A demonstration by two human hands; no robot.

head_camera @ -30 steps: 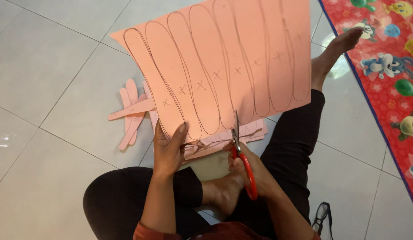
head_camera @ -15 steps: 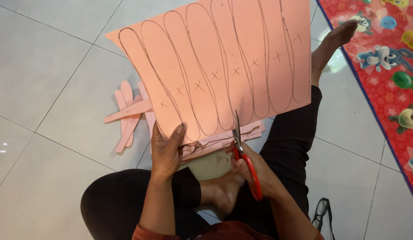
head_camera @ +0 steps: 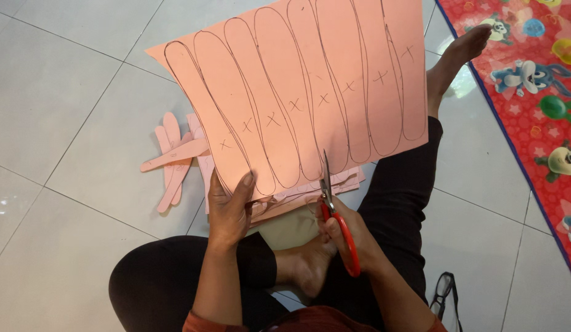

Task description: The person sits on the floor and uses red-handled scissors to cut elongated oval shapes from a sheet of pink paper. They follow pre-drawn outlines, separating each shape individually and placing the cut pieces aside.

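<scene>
Fingers: right hand (head_camera: 353,237) clenched in red scissors (head_camera: 336,212), left hand (head_camera: 231,206) pinching pink sheet (head_camera: 310,92) at its lower edge | sheet at 12 o'clock of blades, outlines running 12–6 | right hand nearer cut | loose strips (head_camera: 172,160) at 9 o'clock

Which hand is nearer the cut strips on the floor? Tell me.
Left. The left hand grips the sheet just right of the strips; the right hand, holding scissors, is farther.
</scene>
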